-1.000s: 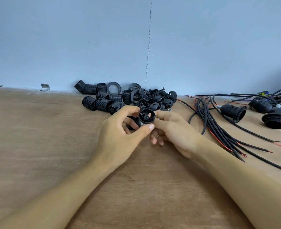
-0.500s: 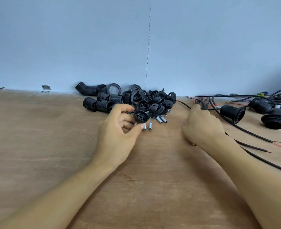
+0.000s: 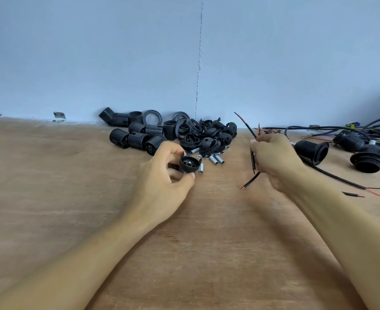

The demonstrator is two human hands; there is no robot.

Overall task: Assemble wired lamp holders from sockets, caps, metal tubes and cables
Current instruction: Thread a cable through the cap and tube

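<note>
Cap in left, cable in right; threading not done yet.
Your left hand (image 3: 162,173) is gripping a black cap (image 3: 189,164) between thumb and fingers, just above the desk (image 3: 72,198); your right hand (image 3: 274,162) is pinching a black cable (image 3: 252,161), stripped tip pointing down; the two are sitting apart, so I'm judging the cable isn't fed through; wired holders (image 3: 312,152) are lying far right; loose sockets (image 3: 140,139) and metal tubes (image 3: 216,159) are waiting by the wall.
</note>
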